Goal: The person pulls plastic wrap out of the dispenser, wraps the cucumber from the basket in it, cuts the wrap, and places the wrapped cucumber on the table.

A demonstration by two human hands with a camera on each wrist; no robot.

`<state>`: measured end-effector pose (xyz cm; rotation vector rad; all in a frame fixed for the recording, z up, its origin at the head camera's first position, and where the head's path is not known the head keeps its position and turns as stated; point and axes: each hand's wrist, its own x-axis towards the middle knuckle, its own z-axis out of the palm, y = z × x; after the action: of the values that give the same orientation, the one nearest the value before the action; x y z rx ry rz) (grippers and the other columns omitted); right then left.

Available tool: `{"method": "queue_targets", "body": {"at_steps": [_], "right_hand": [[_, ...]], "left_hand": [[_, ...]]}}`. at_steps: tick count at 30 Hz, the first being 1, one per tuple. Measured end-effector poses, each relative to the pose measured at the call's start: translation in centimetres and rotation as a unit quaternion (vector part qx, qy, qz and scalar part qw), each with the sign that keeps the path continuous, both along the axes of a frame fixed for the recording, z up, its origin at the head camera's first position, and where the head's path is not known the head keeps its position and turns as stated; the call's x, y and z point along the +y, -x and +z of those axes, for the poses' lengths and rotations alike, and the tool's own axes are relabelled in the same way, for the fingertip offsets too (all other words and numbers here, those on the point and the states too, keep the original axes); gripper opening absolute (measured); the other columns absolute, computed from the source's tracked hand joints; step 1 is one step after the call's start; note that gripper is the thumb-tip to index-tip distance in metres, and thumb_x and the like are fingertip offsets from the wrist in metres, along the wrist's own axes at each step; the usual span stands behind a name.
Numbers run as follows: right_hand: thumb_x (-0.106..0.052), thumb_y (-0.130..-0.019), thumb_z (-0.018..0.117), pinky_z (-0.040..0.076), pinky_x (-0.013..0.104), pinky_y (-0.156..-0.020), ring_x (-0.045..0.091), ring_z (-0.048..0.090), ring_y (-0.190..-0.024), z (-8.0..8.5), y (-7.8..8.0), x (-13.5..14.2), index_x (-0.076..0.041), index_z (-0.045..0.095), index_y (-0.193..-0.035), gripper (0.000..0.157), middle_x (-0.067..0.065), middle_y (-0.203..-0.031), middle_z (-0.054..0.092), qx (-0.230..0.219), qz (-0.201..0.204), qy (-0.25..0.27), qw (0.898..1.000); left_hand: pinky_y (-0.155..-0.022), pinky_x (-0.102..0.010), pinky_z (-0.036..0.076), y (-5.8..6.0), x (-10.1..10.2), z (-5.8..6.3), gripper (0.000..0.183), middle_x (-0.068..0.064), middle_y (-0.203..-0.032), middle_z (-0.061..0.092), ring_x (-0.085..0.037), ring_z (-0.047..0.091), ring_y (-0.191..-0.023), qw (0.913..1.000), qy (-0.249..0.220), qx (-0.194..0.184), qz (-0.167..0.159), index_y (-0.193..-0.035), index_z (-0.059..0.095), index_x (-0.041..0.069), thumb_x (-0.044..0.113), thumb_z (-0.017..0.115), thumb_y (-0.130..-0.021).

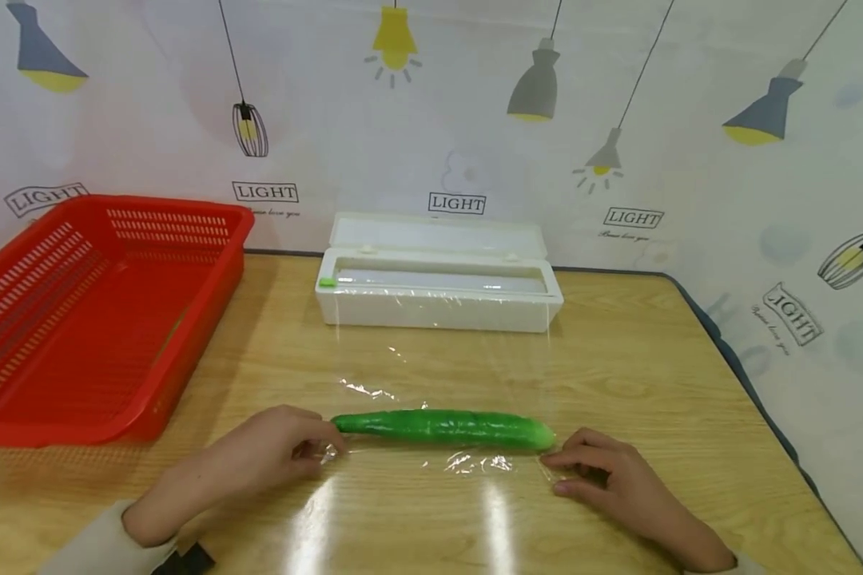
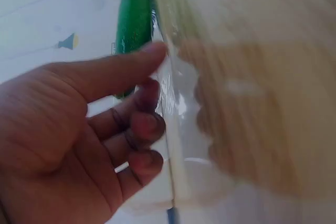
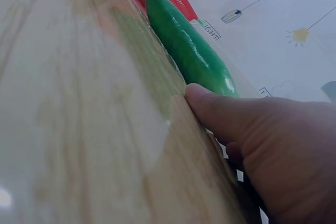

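Two hands pinch the near edge of clear film point(image 1: 478, 463), fingertips drawn in narrow: the left hand point(image 1: 276, 451) at one corner, the right hand point(image 1: 611, 483) at the other. Between them lies the cucumber point(image 1: 442, 427), crosswise just beyond that edge, its thin dark end right by the left fingers, its pale end near the right. Whether any finger touches it, I can't tell. Film glints on both its sides and runs back to the white box point(image 1: 439, 315), lid up. Left stands a red basket point(image 1: 212, 315).
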<state>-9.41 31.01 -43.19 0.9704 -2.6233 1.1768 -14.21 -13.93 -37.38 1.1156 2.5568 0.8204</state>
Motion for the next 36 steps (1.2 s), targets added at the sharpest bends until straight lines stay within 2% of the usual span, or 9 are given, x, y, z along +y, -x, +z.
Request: {"method": "queue_targets", "body": {"at_steps": [6,11,15,21,27,32,34,36], "right_hand": [[-0.011,-0.079,0.078,0.044,0.021,-0.058,0.005,0.052,-0.074,0.4,0.0,-0.1,-0.018,0.072,-0.11,0.032,-0.009,-0.097,0.06,-0.005,-0.008,-0.011,1.0],[-0.012,-0.08,0.077,0.044,0.021,-0.058,0.005,0.052,-0.073,0.7,-0.1,-0.3,-0.019,0.072,-0.109,0.03,-0.009,-0.096,0.06,-0.007,-0.009,-0.006,1.0],[-0.01,-0.079,0.078,0.045,0.021,-0.058,0.005,0.052,-0.073,0.5,0.1,-0.2,-0.019,0.072,-0.107,0.03,-0.008,-0.096,0.061,-0.007,-0.008,-0.001,1.0],[-0.002,-0.074,0.079,0.044,0.02,-0.055,0.005,0.051,-0.069,-0.2,0.1,-0.1,-0.02,0.07,-0.096,0.03,-0.006,-0.09,0.06,-0.003,-0.008,0.015,1.0],[-0.005,-0.079,0.076,0.043,0.019,-0.053,0.003,0.049,-0.067,0.3,-0.3,-0.7,-0.026,0.067,-0.093,0.026,-0.013,-0.084,0.056,0.001,-0.022,0.008,1.0],[-0.008,-0.082,0.074,0.041,0.016,-0.056,0.001,0.046,-0.067,0.5,-0.4,-1.0,-0.028,0.065,-0.093,0.025,-0.016,-0.082,0.051,0.025,-0.029,-0.008,0.999],[-0.007,-0.082,0.074,0.041,0.015,-0.057,0.001,0.046,-0.068,0.5,-0.5,-1.1,-0.028,0.064,-0.092,0.025,-0.017,-0.082,0.05,0.032,-0.032,-0.015,0.999],[-0.007,-0.083,0.073,0.041,0.015,-0.058,0.001,0.046,-0.069,0.5,-0.5,-1.1,-0.029,0.063,-0.092,0.026,-0.018,-0.083,0.05,0.034,-0.037,-0.021,0.999]], "left_hand": [[-0.06,-0.023,0.045,1.0,-0.2,-1.1,0.026,0.017,-0.074,0.057,-0.002,0.051,-0.067,0.999,-0.004,-0.04,0.018,-0.106,0.071,0.025,0.009,0.072,-0.085],[-0.059,-0.024,0.045,1.8,-0.7,-2.0,0.022,0.014,-0.071,0.055,-0.004,0.05,-0.066,0.9964,-0.035,-0.075,0.018,-0.1,0.07,0.027,0.017,0.077,-0.082],[-0.06,-0.024,0.046,2.0,-0.8,-2.4,0.017,0.012,-0.073,0.058,-0.005,0.052,-0.068,0.9922,-0.057,-0.107,0.028,-0.096,0.07,0.028,0.022,0.077,-0.081],[-0.061,-0.024,0.048,1.7,-0.1,-2.5,0.012,0.016,-0.078,0.061,-0.003,0.054,-0.069,0.9941,-0.068,-0.081,0.025,-0.09,0.07,0.023,0.018,0.076,-0.082],[-0.061,-0.023,0.048,1.5,0.3,-2.6,0.014,0.018,-0.08,0.061,-0.001,0.054,-0.069,0.9963,-0.073,-0.039,0.024,-0.085,0.069,0.022,0.011,0.077,-0.08],[-0.063,-0.022,0.048,1.4,0.6,-2.9,0.016,0.018,-0.08,0.059,0.001,0.053,-0.07,0.9971,-0.071,0.013,0.023,-0.081,0.068,0.023,0.01,0.077,-0.08],[-0.061,-0.022,0.048,1.4,0.7,-2.9,0.016,0.018,-0.078,0.059,0.001,0.053,-0.069,0.9969,-0.072,0.02,0.022,-0.08,0.068,0.022,0.009,0.077,-0.08],[-0.059,-0.021,0.047,1.3,0.8,-2.8,0.015,0.018,-0.074,0.058,0.001,0.052,-0.066,0.9971,-0.07,0.013,0.026,-0.079,0.068,0.021,0.009,0.076,-0.081]]}}
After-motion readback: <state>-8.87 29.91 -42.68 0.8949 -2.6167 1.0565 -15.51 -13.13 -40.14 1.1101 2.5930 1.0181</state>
